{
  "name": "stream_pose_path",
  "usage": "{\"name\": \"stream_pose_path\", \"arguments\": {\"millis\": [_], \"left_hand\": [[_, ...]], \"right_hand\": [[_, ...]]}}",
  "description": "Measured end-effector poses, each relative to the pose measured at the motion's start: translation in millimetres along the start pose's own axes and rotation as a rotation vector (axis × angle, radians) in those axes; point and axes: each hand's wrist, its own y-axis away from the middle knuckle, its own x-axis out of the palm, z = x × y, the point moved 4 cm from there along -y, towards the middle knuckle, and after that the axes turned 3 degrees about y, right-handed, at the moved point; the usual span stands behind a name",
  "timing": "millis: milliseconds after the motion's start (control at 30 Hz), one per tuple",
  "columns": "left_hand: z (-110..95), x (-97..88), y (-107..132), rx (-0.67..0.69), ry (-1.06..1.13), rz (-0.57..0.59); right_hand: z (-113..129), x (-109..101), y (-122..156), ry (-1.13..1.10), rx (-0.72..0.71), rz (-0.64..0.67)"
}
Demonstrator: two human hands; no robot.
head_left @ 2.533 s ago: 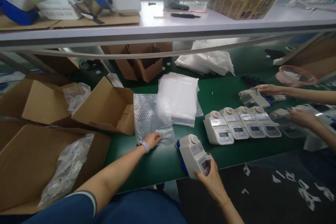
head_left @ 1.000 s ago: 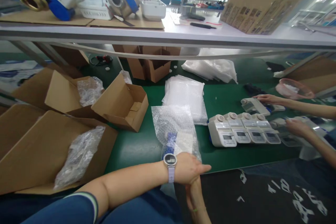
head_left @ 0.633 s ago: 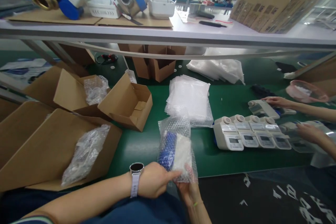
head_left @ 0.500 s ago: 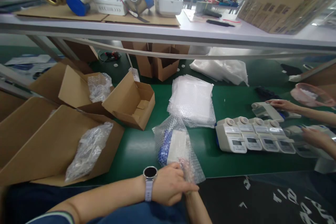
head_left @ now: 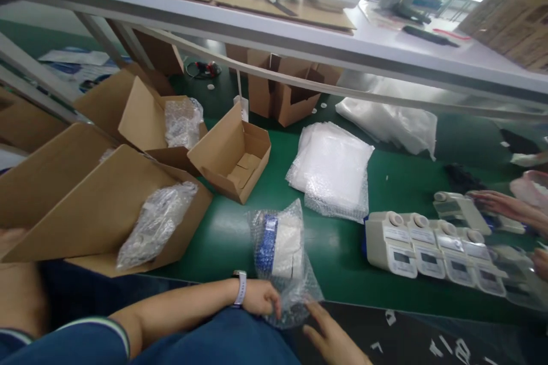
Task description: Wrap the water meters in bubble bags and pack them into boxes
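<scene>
A bubble wrap bag (head_left: 302, 291) lies at the front of the green table with a white and blue meter (head_left: 287, 248) inside it. The bag's loose end reaches over the table's front edge. My left hand (head_left: 258, 296), with a watch on the wrist, has its fingers curled on the near left edge of that loose end. At the bag's near right corner is my right hand (head_left: 331, 333), fingers apart, with the index finger touching the film. A stack of flat bubble wrap bags (head_left: 336, 168) lies just behind.
Open cardboard boxes (head_left: 233, 162) stand left, one holding a wrapped item (head_left: 158, 225). Several white meters (head_left: 402, 245) form a row at right, where a co-worker's hands (head_left: 503, 205) handle another part. A shelf (head_left: 257, 28) crosses above. Another person's arm (head_left: 21, 291) shows far left.
My hands were crossed over the bag's near end; now they are apart, left hand at left and right hand at right. The meter shows more fully. The camera view has tilted and shifted.
</scene>
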Motion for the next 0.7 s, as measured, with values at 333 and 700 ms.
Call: {"name": "stream_pose_path", "arguments": {"millis": [333, 700], "left_hand": [[35.0, -49.7, 46.6, -0.179, 0.448, -0.811], [-11.7, -10.4, -0.2, 0.443, 0.892, -1.090]], "right_hand": [[41.8, 4.9, -99.0, -0.384, 0.096, -0.096], [48.4, 30.5, -96.5, -0.586, 0.289, 0.346]]}}
